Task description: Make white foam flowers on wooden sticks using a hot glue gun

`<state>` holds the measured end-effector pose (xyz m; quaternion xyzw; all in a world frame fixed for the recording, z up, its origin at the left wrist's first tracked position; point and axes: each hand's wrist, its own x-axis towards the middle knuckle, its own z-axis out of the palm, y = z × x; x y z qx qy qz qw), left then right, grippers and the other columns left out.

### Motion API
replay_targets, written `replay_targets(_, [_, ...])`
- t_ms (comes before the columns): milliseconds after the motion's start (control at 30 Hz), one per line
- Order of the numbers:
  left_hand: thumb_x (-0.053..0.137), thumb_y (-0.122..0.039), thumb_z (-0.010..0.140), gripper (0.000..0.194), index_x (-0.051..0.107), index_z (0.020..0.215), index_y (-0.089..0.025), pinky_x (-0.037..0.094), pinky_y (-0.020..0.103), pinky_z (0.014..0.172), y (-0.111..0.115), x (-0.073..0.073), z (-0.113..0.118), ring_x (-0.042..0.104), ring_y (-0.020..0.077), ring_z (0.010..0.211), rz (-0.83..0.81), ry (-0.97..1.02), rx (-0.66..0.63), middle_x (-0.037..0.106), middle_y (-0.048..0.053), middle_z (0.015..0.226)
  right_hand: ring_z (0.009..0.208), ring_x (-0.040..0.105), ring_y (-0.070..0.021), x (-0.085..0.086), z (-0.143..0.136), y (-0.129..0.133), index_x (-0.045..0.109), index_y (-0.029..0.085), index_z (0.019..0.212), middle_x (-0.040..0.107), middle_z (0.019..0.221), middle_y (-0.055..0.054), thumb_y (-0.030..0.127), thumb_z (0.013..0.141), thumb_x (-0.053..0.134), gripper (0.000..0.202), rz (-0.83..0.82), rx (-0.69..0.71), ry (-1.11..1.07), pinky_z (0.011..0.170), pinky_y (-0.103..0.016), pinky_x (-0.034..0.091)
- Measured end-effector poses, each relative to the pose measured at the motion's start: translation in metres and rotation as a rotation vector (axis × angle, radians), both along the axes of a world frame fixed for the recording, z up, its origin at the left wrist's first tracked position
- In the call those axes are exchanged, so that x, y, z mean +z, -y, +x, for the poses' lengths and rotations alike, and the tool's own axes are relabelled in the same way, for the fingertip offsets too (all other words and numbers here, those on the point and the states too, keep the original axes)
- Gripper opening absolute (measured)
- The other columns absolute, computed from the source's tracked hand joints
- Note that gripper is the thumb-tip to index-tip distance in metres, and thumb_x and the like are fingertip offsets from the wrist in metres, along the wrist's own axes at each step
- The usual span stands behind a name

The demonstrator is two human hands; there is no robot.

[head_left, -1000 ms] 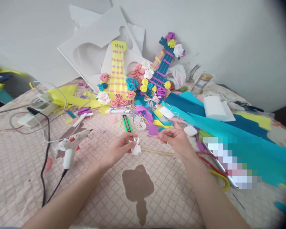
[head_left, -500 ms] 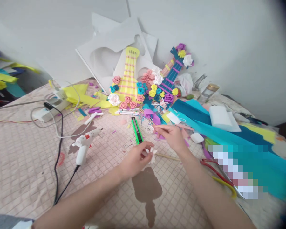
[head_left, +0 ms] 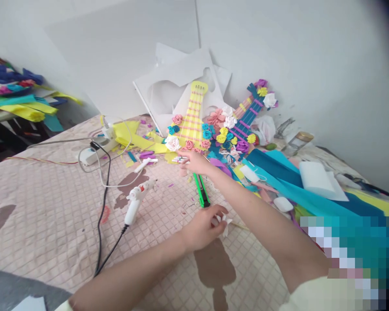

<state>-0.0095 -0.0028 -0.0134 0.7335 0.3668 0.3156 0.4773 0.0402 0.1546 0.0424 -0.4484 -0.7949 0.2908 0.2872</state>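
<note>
My left hand [head_left: 203,228] is closed, with thumb and fingertips pinching a small white paper flower [head_left: 226,223] above the table. My right hand [head_left: 196,163] reaches forward across the left, its index finger stretched out toward a white paper rose [head_left: 172,143]. Its other fingers are over some thin white sticks [head_left: 179,159]; I cannot tell whether they touch. That rose sits at the lower left of a yellow paper guitar [head_left: 195,112] trimmed with pink, blue and white roses. Between my hands lies a green utility knife [head_left: 202,191].
A white glue gun [head_left: 136,203] stands at the left, its black cord running forward. Behind it is a power strip [head_left: 92,152] with looping cables. A blue paper guitar [head_left: 248,114] leans at the back. Blue crepe paper [head_left: 278,172] and a white roll [head_left: 316,179] lie right.
My right hand has moved left and forward, from beside the paper scraps to the foot of the yellow guitar. My left hand keeps the white flower. The view has turned slightly left.
</note>
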Motion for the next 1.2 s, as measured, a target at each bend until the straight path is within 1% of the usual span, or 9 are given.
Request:
replay_targets(133, [0.05, -0.026, 0.082, 0.023, 0.056, 0.102, -0.019, 0.049, 0.024, 0.064, -0.005, -0.001, -0.003, 0.059, 0.0133, 0.073, -0.058, 0.027, 0.063, 0.061, 0.003, 0.086, 0.069, 0.064, -0.016, 0.004, 0.014, -0.002, 0.067, 0.016, 0.054, 0.069, 0.069, -0.005, 0.028, 0.072, 0.064, 0.022, -0.001, -0.009, -0.025, 0.068, -0.028, 0.047])
replay_targets(233, [0.05, -0.03, 0.082, 0.025, 0.055, 0.103, -0.019, 0.051, 0.023, 0.059, -0.01, 0.003, -0.006, 0.056, 0.0121, 0.067, -0.15, 0.072, 0.087, 0.056, 0.002, 0.08, 0.083, 0.064, -0.0155, 0.011, 0.038, 0.01, 0.071, 0.018, 0.078, 0.07, 0.093, -0.004, 0.02, 0.068, 0.066, 0.012, -0.015, -0.015, -0.076, 0.073, -0.026, 0.049])
replay_targets(367, [0.051, -0.034, 0.08, 0.028, 0.055, 0.103, -0.017, 0.053, 0.024, 0.051, -0.015, 0.009, -0.009, 0.053, 0.0126, 0.065, -0.292, 0.169, 0.133, 0.051, 0.002, 0.079, 0.065, 0.063, -0.0144, 0.012, 0.078, 0.041, 0.068, 0.016, 0.091, 0.07, 0.079, -0.005, 0.03, 0.078, 0.055, 0.023, -0.038, -0.125, -0.102, 0.062, -0.027, 0.049])
replay_targets(467, [0.054, -0.031, 0.078, 0.025, 0.057, 0.098, -0.017, 0.054, 0.025, 0.055, -0.017, 0.011, -0.01, 0.053, 0.0134, 0.071, -0.322, 0.254, 0.172, 0.051, 0.002, 0.082, 0.055, 0.058, -0.015, -0.001, 0.108, 0.073, 0.067, 0.015, 0.084, 0.064, 0.06, -0.003, 0.035, 0.081, 0.049, 0.026, -0.037, -0.211, -0.087, 0.054, -0.027, 0.045])
replay_targets(567, [0.056, -0.028, 0.076, 0.022, 0.06, 0.094, -0.016, 0.053, 0.026, 0.063, -0.02, 0.011, -0.011, 0.053, 0.0123, 0.071, -0.318, 0.284, 0.194, 0.054, 0.002, 0.082, 0.06, 0.058, -0.0145, -0.02, 0.129, 0.104, 0.063, 0.018, 0.093, 0.067, 0.076, -0.004, 0.029, 0.08, 0.05, 0.021, -0.067, -0.252, -0.04, 0.058, -0.028, 0.046])
replay_targets(767, [0.054, -0.022, 0.075, 0.018, 0.062, 0.088, -0.014, 0.048, 0.026, 0.066, -0.021, 0.014, -0.011, 0.053, 0.0116, 0.066, -0.353, 0.262, 0.235, 0.058, 0.001, 0.073, 0.066, 0.057, -0.0175, -0.05, 0.14, 0.142, 0.063, 0.019, 0.078, 0.065, 0.075, -0.002, 0.026, 0.062, 0.07, 0.019, -0.215, -0.113, 0.312, 0.057, -0.028, 0.04])
replay_targets(867, [0.055, -0.02, 0.072, 0.016, 0.062, 0.086, -0.014, 0.047, 0.025, 0.067, -0.02, 0.017, -0.011, 0.055, 0.0116, 0.068, -0.453, 0.311, 0.257, 0.059, 0.001, 0.075, 0.073, 0.056, -0.0192, -0.048, 0.14, 0.15, 0.059, 0.02, 0.071, 0.062, 0.074, -0.002, 0.02, 0.069, 0.064, 0.006, -0.179, -0.078, 0.359, 0.063, -0.03, 0.04])
replay_targets(1067, [0.059, -0.022, 0.071, 0.018, 0.061, 0.088, -0.015, 0.049, 0.028, 0.071, -0.018, 0.017, -0.007, 0.057, 0.0118, 0.069, -0.573, 0.404, 0.264, 0.06, 0.0, 0.076, 0.07, 0.055, -0.016, -0.035, 0.143, 0.159, 0.05, 0.022, 0.085, 0.059, 0.076, -0.001, 0.026, 0.088, 0.04, 0.01, -0.217, -0.211, 0.036, 0.064, -0.03, 0.042])
replay_targets(1200, [0.062, -0.025, 0.071, 0.023, 0.061, 0.092, -0.015, 0.049, 0.028, 0.072, -0.014, 0.013, -0.004, 0.058, 0.0124, 0.072, -0.614, 0.371, 0.22, 0.063, 0.002, 0.079, 0.065, 0.053, -0.0131, -0.04, 0.138, 0.161, 0.051, 0.021, 0.093, 0.055, 0.072, 0.001, 0.038, 0.085, 0.047, 0.018, -0.334, -0.292, -0.288, 0.058, -0.025, 0.041])
